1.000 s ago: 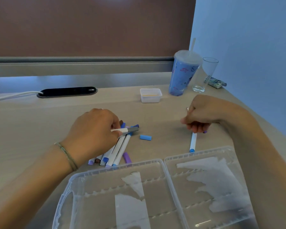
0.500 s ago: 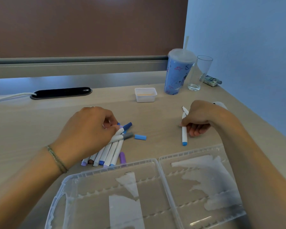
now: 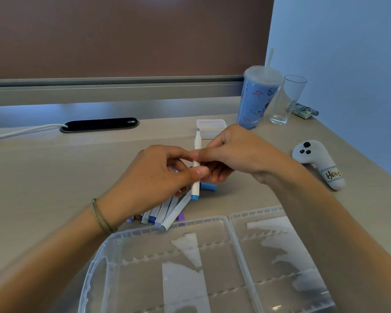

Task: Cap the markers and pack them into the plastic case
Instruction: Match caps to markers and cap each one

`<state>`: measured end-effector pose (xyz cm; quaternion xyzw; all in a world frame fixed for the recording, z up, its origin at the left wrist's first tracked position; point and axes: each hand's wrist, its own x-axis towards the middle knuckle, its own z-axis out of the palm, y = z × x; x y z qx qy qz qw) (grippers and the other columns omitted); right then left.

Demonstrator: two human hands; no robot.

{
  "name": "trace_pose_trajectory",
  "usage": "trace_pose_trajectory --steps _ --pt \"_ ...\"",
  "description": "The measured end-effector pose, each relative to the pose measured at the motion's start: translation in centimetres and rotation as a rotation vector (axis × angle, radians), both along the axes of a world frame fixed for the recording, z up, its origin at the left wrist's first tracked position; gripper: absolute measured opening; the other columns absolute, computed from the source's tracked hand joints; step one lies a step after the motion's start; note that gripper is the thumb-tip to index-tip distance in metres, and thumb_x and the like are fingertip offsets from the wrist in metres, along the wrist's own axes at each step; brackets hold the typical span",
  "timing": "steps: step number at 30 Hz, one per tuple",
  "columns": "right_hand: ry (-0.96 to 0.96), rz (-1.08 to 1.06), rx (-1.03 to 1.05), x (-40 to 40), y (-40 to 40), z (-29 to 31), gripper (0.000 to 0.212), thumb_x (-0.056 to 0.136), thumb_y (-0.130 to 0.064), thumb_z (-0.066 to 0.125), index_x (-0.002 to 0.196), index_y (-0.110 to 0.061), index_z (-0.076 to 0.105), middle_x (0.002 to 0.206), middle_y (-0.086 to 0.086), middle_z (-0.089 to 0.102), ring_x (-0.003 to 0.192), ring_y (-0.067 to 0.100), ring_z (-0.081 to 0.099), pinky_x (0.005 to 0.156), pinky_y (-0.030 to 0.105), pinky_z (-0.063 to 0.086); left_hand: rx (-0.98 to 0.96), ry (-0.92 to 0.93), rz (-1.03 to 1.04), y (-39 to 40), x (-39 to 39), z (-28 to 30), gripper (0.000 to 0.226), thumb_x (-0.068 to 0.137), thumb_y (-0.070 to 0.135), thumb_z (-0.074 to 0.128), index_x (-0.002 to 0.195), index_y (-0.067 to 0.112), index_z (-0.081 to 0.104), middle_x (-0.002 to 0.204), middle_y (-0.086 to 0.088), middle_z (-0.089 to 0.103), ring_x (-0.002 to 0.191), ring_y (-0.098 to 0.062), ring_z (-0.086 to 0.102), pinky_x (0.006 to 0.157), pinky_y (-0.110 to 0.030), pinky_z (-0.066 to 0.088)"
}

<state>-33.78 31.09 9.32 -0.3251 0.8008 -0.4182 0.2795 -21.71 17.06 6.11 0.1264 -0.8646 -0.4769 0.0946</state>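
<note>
A white marker (image 3: 196, 184) with a light-blue end stands nearly upright over the desk middle, its bare blue tip pointing away from me. My right hand (image 3: 235, 152) pinches its upper barrel and my left hand (image 3: 154, 175) pinches it just below, thumb across the barrel. A loose blue cap (image 3: 209, 186) lies on the desk right behind the marker's lower end. Several more markers (image 3: 167, 213) lie in a fanned pile under my left hand, partly hidden by it. The clear plastic case (image 3: 231, 224) lies open at the near edge with nothing in its compartments.
Behind my hands sits a small white dish (image 3: 212, 126). A blue lidded tumbler (image 3: 256, 98) with a straw and a clear glass (image 3: 288, 100) stand at the back right. A white controller (image 3: 316, 163) lies at the right. A black cable port (image 3: 99, 124) sits back left.
My right hand lifted the marker off the desk and carried it left to the middle. My left hand left the pile and rose to take hold of the same marker.
</note>
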Motion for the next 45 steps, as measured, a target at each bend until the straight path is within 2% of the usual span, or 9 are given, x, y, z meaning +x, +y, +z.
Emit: trace_pose_trajectory --steps 5,10,14,19,24,28,31,37,45 --pt "0.055 0.025 -0.001 -0.2 -0.2 -0.5 0.03 0.095 -0.031 0.071 0.083 -0.006 0.081 0.072 0.009 0.077 0.064 0.017 0.071 0.064 0.024 0.06 0.026 0.024 0.002 -0.5 -0.1 0.0 0.006 0.091 0.027 0.071 0.093 0.023 0.074 0.071 -0.001 0.075 0.061 -0.018 0.073 0.064 -0.03 0.06" --pt "0.404 0.029 0.4 -1.2 -0.4 -2.2 0.012 0.082 -0.027 0.082 0.074 -0.02 0.077 0.075 -0.004 0.073 0.076 0.012 0.066 0.069 0.025 0.05 -0.096 -0.017 0.074 -1.2 -0.3 -0.3 0.018 0.095 0.032 0.063 0.083 0.02 0.071 0.07 0.002 0.074 0.063 -0.014 0.071 0.07 -0.038 0.062" --pt "0.438 0.063 0.523 -1.1 -0.8 -3.5 0.019 0.076 -0.034 0.087 0.082 -0.019 0.076 0.08 -0.005 0.069 0.08 0.013 0.063 0.068 0.026 0.047 -0.129 -0.046 0.098 -1.3 -0.5 -0.3 0.035 0.099 0.04 0.053 0.078 0.019 0.072 0.071 -0.002 0.072 0.065 -0.014 0.068 0.071 -0.035 0.057" --pt "0.486 0.07 0.563 -1.2 -1.2 -4.4 0.019 0.083 -0.036 0.081 0.087 -0.019 0.075 0.088 -0.003 0.07 0.085 0.015 0.063 0.072 0.027 0.048 -0.125 -0.054 0.097 -1.6 -0.5 -0.3 0.036 0.101 0.04 0.051 0.078 0.023 0.072 0.068 0.003 0.071 0.059 -0.006 0.067 0.064 -0.024 0.053" --pt "0.259 0.034 0.363 -2.7 0.3 -3.2 0.011 0.092 -0.02 0.074 0.089 -0.01 0.071 0.077 0.003 0.077 0.068 0.014 0.067 0.073 0.031 0.056 -0.181 -0.062 0.063 -1.9 -0.3 -0.3 0.025 0.098 0.037 0.058 0.087 0.023 0.074 0.072 0.002 0.071 0.063 -0.011 0.069 0.057 -0.017 0.055" --pt "0.143 -0.036 0.102 -4.1 1.4 -2.5 0.004 0.088 -0.001 0.074 0.09 -0.004 0.071 0.077 0.012 0.075 0.07 0.019 0.066 0.073 0.035 0.058 -0.267 -0.076 0.054 -1.9 -0.3 -0.2 0.02 0.094 0.042 0.062 0.088 0.029 0.076 0.078 0.003 0.07 0.074 -0.016 0.067 0.069 -0.034 0.056" --pt "0.103 -0.046 -0.029 -4.6 1.9 -1.9 0.011 0.086 0.003 0.075 0.089 -0.007 0.073 0.083 0.018 0.075 0.071 0.017 0.068 0.069 0.031 0.06 -0.316 -0.095 0.041 -1.9 -0.2 -0.3 0.022 0.093 0.045 0.061 0.09 0.03 0.078 0.081 0.004 0.07 0.074 -0.014 0.065 0.071 -0.034 0.054" --pt "0.094 0.012 -0.116 -4.5 1.9 -1.5 0.014 0.086 0.005 0.074 0.087 -0.009 0.073 0.08 0.012 0.073 0.071 0.014 0.067 0.066 0.024 0.058 -0.359 -0.093 0.047 -1.9 -0.2 -0.6 0.02 0.092 0.046 0.063 0.095 0.034 0.078 0.083 0.01 0.07 0.077 -0.007 0.061 0.064 -0.019 0.047" --pt "0.139 0.03 -0.152 -3.6 1.4 -1.3 0.015 0.085 0.005 0.075 0.086 -0.01 0.075 0.077 0.008 0.072 0.068 0.01 0.065 0.065 0.022 0.058 -0.399 -0.082 0.037 -1.9 -0.3 -0.7 0.022 0.092 0.045 0.064 0.104 0.033 0.078 0.09 0.01 0.071 0.081 -0.01 0.06 0.065 -0.02 0.047"
